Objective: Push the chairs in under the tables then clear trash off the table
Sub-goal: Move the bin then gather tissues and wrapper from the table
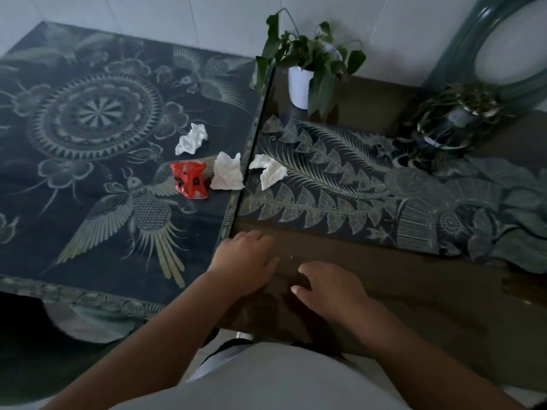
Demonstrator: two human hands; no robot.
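nearest us is our own pale shirt (266,380), with both bare forearms reaching out from it over the near edge of the tables. our left hand (244,261) lies palm down, fingers loosely spread and slack, gripping nothing; it sits at the seam where the two tables meet, fingertips just over onto the right table (414,291). our right hand (328,287) is just beside it, also palm down and empty, fingers relaxed on the glossy brown glass.

the left table (59,202) is covered in a dark cloth with pale bird and medallion patterns. the right table has a similar patterned cloth (340,184) under its glass, leaving a brown strip bare near our hands.

farther out, well apart from both hands, the trash lies clustered at the seam. a crumpled red wrapper (191,179) sits on the left table, touching a white tissue (227,172) just to its right. a second tissue (191,138) lies a little beyond the wrapper. a third tissue (268,170) rests on the right table, just across the seam.

beyond those, a leafy plant in a white pot (299,85) stands at the far edge of the right table, and another plant in a dark pot (453,121) stands to its right. a curved green frame (461,48) rises in the far right corner against the pale wall. no chair can be made out for certain.
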